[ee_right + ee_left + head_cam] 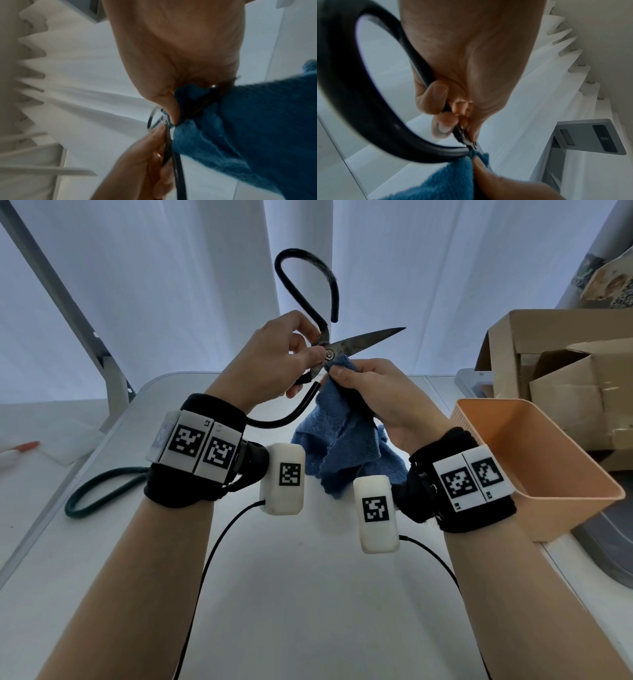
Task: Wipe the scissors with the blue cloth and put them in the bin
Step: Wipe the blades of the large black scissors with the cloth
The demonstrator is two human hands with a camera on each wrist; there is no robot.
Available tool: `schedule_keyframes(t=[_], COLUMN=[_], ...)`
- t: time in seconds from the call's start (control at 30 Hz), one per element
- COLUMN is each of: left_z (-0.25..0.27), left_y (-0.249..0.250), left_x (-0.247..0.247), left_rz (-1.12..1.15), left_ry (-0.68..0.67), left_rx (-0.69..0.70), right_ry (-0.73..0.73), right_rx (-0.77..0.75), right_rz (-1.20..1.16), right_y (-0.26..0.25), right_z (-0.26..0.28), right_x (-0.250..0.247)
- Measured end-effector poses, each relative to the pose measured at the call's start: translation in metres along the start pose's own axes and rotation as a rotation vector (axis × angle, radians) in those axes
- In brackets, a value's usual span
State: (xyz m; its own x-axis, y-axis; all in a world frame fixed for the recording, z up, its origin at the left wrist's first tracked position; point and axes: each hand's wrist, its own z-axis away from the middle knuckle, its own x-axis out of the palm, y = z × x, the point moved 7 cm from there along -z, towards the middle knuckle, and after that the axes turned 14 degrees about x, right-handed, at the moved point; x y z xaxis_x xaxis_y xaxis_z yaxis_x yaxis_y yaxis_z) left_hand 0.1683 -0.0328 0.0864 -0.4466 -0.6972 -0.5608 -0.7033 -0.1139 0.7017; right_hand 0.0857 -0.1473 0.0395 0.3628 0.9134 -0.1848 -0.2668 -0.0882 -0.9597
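Large scissors (363, 342) with black looped handles and dull, stained blades are held up over the table, blade tip pointing right. My left hand (294, 354) pinches them at the pivot screw, fingers curled round the handle shank (452, 115). My right hand (363, 385) grips a bunched blue cloth (346, 446) and presses it against the blade just below the pivot (173, 119). The rest of the cloth (248, 128) hangs down toward the table. An orange-pink bin (548, 470) stands open at the right, beside my right wrist.
A white table (291, 594) lies beneath the hands. A dark green cord loop (99, 491) sits at its left edge. Cardboard boxes (561, 378) stand behind the bin. Thin black cables (212, 553) run from the wrist cameras. White curtains hang behind.
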Motion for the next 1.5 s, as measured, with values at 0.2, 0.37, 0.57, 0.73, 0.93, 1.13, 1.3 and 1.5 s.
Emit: schedule_keyframes(t=[0.2, 0.37, 0.57, 0.73, 0.93, 1.13, 1.3, 1.5], left_z=[0.000, 0.001, 0.002, 0.003, 0.003, 0.003, 0.001, -0.003], left_y=[-0.001, -0.005, -0.012, -0.016, -0.020, -0.022, -0.015, -0.008], left_x=[0.003, -0.002, -0.001, -0.001, -0.005, -0.008, -0.005, 0.003], left_rz=[0.016, 0.052, 0.049, 0.082, 0.076, 0.071, 0.075, 0.031], left_ry=[0.000, 0.029, 0.027, 0.049, 0.076, 0.107, 0.088, 0.061], left_rx=[-0.026, -0.073, -0.112, -0.153, -0.179, -0.178, -0.144, -0.085], right_ry=[0.010, 0.050, 0.021, 0.228, 0.187, 0.005, 0.057, 0.104], right_rx=[0.015, 0.001, 0.059, 0.094, 0.038, 0.032, 0.009, -0.001], right_rz=[0.017, 0.012, -0.043, -0.192, -0.437, -0.438, -0.336, -0.328], right_y=[0.000, -0.003, -0.003, 0.001, 0.000, -0.006, -0.001, 0.003], right_z=[0.002, 0.003, 0.004, 0.002, -0.002, 0.004, -0.001, -0.001], right_x=[-0.001, 0.003, 0.001, -0.018, -0.028, -0.013, -0.009, -0.010])
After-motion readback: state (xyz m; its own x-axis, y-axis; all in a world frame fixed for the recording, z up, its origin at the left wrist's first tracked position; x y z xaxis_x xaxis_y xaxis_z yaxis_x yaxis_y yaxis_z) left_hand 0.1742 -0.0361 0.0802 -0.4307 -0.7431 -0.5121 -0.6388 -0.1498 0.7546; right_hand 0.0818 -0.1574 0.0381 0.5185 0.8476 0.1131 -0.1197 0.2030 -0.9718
